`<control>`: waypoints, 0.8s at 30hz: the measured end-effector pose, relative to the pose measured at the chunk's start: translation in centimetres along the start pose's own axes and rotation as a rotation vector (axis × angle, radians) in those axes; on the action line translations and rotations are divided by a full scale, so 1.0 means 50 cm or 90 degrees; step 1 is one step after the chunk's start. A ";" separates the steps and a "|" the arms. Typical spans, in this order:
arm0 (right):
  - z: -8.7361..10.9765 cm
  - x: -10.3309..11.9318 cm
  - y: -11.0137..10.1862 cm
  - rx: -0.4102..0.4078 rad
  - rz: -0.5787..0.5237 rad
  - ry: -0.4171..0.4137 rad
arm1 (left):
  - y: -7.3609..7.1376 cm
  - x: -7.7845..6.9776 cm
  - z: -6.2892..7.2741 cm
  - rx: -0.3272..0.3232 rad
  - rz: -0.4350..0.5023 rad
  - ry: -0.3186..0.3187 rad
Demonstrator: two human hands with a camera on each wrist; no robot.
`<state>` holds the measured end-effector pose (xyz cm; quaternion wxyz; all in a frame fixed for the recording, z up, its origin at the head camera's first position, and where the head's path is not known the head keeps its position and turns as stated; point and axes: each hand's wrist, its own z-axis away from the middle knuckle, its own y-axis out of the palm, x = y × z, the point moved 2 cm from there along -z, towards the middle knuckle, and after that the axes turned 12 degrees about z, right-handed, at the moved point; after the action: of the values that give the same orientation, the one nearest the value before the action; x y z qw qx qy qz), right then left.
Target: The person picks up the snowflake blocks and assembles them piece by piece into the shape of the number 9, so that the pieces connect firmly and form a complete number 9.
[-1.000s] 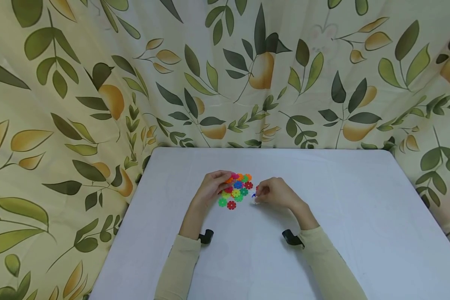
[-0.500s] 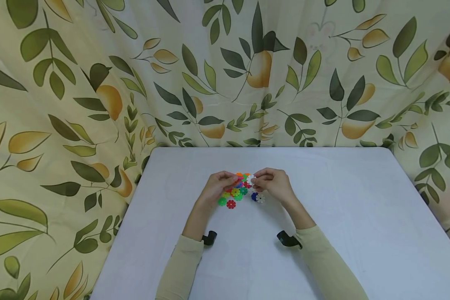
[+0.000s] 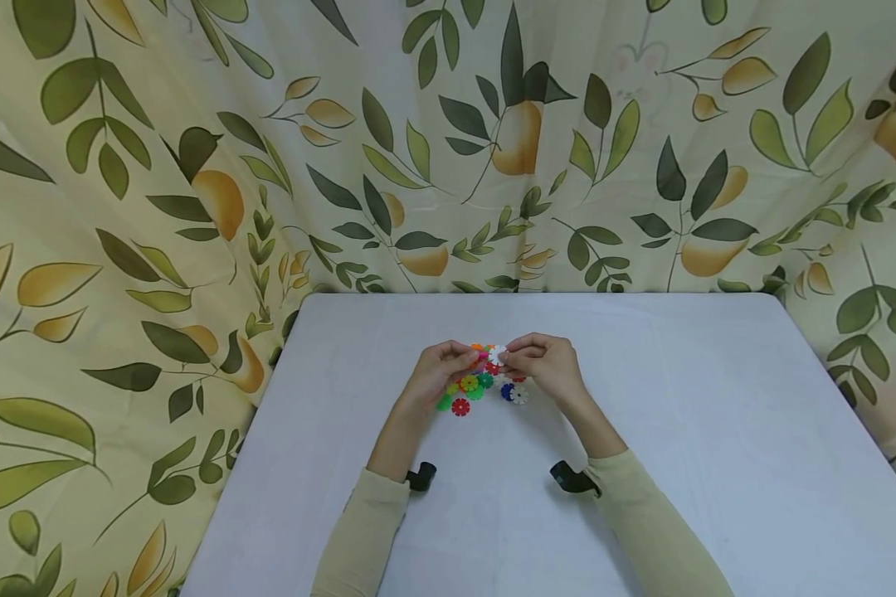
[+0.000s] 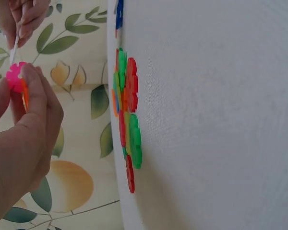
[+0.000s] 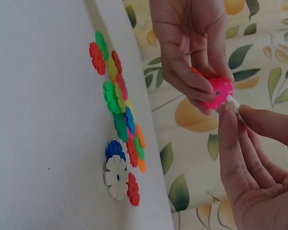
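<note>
Above the table my left hand pinches a pink notched snowflake disc. An orange disc, partly hidden by the fingers, sits against the pink one. My right hand holds a white snowflake disc between thumb and fingertips. In the right wrist view the white disc is seen edge-on, meeting the pink disc's rim; how deep the notches engage cannot be told. Below both hands lies a pile of coloured discs, among them a red one and a yellow one.
Right of the pile lie another white disc, a blue disc and a red disc. The white-covered table ends at the back against a leaf-patterned curtain.
My right hand has come up and left from the pile's right side, bringing the white disc to the pink one. The left hand has moved slightly right with its discs.
</note>
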<state>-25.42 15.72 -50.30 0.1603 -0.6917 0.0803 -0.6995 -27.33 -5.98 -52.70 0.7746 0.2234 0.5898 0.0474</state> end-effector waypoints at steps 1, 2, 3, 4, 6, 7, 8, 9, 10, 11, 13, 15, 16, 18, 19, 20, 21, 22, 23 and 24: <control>0.000 0.001 0.000 0.000 0.002 0.000 | 0.000 0.001 0.000 -0.004 0.000 0.000; 0.000 0.001 0.000 -0.002 0.002 -0.001 | 0.000 0.001 0.000 -0.008 -0.001 0.001; 0.000 0.001 -0.001 -0.004 0.004 -0.003 | 0.000 0.001 -0.001 -0.009 0.000 0.002; 0.001 0.002 -0.001 -0.005 0.006 -0.003 | 0.001 0.001 -0.001 -0.010 0.002 0.002; 0.001 0.002 -0.002 -0.010 0.009 -0.003 | 0.000 0.002 -0.001 -0.010 0.007 0.003; 0.001 0.002 -0.002 -0.013 0.011 -0.002 | 0.000 0.003 -0.002 -0.010 0.009 0.004; 0.001 0.001 -0.003 -0.015 0.013 -0.002 | 0.000 0.003 -0.002 -0.008 0.011 0.004; 0.002 0.001 -0.003 -0.016 0.017 -0.002 | 0.000 0.003 -0.002 -0.006 0.010 0.004; 0.001 0.001 -0.003 -0.018 0.019 -0.002 | 0.000 0.004 -0.002 -0.005 0.009 0.004; 0.001 0.000 -0.003 -0.019 0.022 -0.002 | 0.000 0.004 -0.002 -0.004 0.006 0.003; 0.001 0.000 -0.002 -0.022 0.029 -0.001 | 0.001 0.006 -0.002 -0.004 -0.003 0.000; 0.000 -0.002 0.000 -0.026 0.035 0.004 | 0.002 0.008 -0.002 -0.008 -0.014 -0.004; -0.001 -0.002 0.002 -0.029 0.036 0.007 | 0.002 0.009 -0.002 -0.011 -0.016 -0.006; 0.000 -0.001 0.005 -0.034 0.033 0.013 | 0.003 0.011 -0.002 -0.019 -0.014 -0.008; 0.000 -0.001 0.006 -0.036 0.029 0.015 | 0.003 0.012 -0.003 -0.022 -0.007 -0.008; 0.000 0.000 0.007 -0.038 0.022 0.017 | 0.004 0.013 -0.002 -0.025 0.001 -0.008; 0.001 0.001 0.009 -0.039 0.015 0.018 | 0.004 0.014 -0.002 -0.027 0.010 -0.007; 0.001 0.003 0.010 -0.041 0.007 0.018 | 0.005 0.015 -0.002 -0.029 0.016 -0.007; 0.002 0.003 0.011 -0.041 0.002 0.018 | 0.005 0.016 -0.002 -0.029 0.025 -0.005; 0.002 0.003 0.012 -0.041 -0.006 0.019 | 0.005 0.016 -0.002 -0.028 0.032 -0.005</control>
<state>-25.24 15.14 -50.35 0.1338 -0.6866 0.1018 -0.7073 -27.12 -5.46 -53.35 0.7800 0.2216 0.5800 0.0788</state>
